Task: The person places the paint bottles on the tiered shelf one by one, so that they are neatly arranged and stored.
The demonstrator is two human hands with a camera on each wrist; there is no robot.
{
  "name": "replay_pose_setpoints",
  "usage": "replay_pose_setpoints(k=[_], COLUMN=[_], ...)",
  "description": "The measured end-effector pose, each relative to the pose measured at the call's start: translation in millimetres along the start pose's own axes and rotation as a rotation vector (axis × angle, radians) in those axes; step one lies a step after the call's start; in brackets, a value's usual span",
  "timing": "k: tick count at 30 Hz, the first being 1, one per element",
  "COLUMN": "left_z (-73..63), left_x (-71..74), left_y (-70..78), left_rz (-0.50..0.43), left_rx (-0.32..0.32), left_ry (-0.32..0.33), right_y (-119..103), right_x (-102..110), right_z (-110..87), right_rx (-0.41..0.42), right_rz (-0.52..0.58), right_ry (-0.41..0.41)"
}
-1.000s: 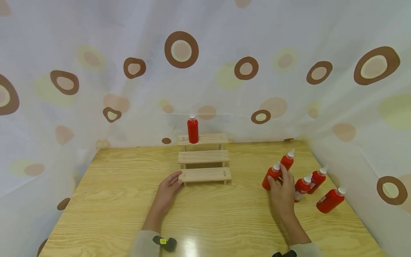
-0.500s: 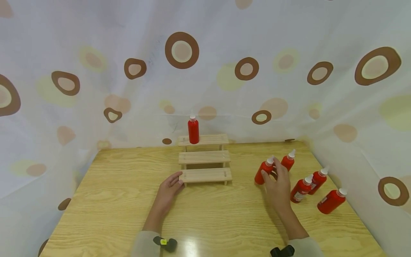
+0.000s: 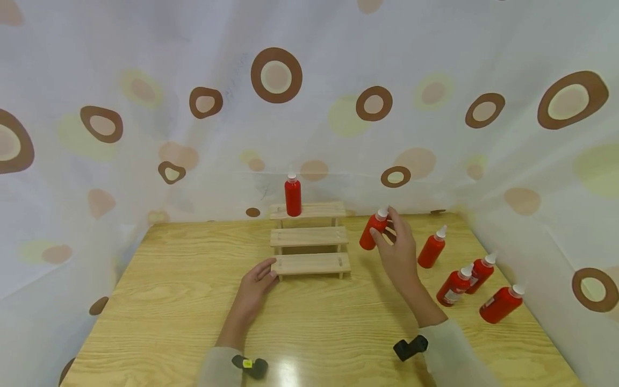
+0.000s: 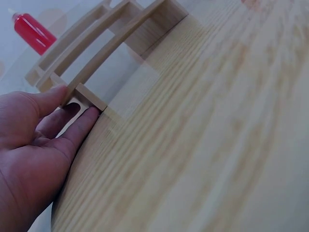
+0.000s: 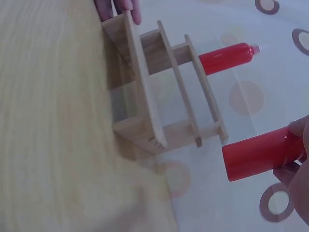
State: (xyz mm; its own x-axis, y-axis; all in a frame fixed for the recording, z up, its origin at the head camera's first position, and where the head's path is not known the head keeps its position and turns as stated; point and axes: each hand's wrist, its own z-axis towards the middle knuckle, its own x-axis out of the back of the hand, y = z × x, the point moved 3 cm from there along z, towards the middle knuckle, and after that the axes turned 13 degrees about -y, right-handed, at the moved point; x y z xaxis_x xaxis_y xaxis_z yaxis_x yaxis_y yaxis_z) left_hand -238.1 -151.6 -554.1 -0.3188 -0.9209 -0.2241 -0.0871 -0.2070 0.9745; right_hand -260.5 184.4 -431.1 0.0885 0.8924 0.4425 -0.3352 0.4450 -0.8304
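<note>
A red squeeze bottle (image 3: pixel 374 230) with a white cap is in my right hand (image 3: pixel 397 248), held tilted above the table to the right of the three-step wooden stand (image 3: pixel 309 263). In the right wrist view, the fingers grip the upper part of this red bottle (image 5: pixel 258 154), and its base hangs free. My left hand (image 3: pixel 258 282) holds the stand's front left end. The left wrist view has the thumb on the step's corner and fingers against its end. Another red bottle (image 3: pixel 293 197) stands upright on the top step, left of its middle.
Several more red bottles with white nozzle caps stand on the right of the wooden table (image 3: pixel 184 301), among them one bottle (image 3: pixel 431 250) farther back and one (image 3: pixel 501 304) near the right edge. Patterned cloth (image 3: pixel 319 134) surrounds the table at back and sides.
My right hand has lifted the red bottle off the table and carried it left and back, away from the other bottles. My left hand stays at the stand.
</note>
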Motion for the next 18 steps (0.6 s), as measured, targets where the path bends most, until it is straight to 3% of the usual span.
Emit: replay_pose_setpoints(k=[9, 18], left_z=[0.8, 1.3], left_x=[1.3, 2.8], left_y=[-0.6, -1.6], left_rz=[0.003, 0.030], left_rx=[-0.010, -0.001], left_ry=[0.007, 0.001], right_y=[-30.8, -41.6], right_x=[-21.7, -49.5], right_z=[40.2, 76.7], right_rx=[0.097, 0.123], right_rz=[0.067, 0.066], right_ry=[-0.075, -0.142])
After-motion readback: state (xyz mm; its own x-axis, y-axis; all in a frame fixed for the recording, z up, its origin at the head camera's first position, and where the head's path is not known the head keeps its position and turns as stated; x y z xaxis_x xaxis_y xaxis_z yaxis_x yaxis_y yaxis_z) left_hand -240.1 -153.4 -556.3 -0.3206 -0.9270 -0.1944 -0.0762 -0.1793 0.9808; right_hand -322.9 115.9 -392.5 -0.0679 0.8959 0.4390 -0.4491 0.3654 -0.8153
